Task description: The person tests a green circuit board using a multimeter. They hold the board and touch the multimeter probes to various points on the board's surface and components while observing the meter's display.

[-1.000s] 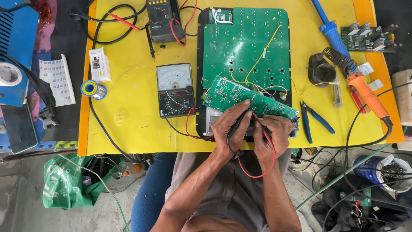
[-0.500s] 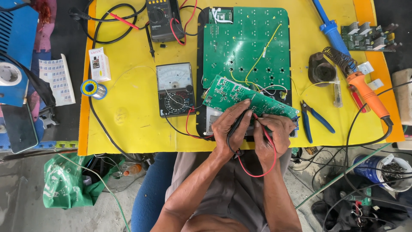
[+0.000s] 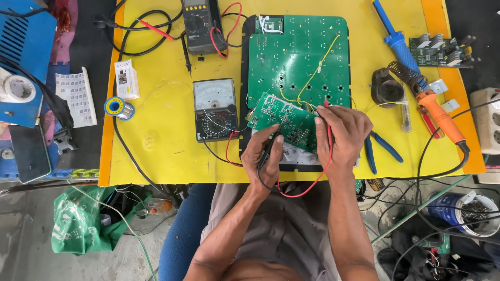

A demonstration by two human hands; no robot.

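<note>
Green and tilted, the small circuit board lies at the frame's centre between our hands, our left hand below it pinching a black probe against it, our right hand curled over its right edge, gripping a red probe.

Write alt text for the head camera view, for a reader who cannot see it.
A person's left hand holds a black probe and the right hand a red probe against a small green circuit board, tilted above a larger green board on a yellow table. An analog meter lies to the left; an orange soldering iron and blue pliers lie right.
</note>
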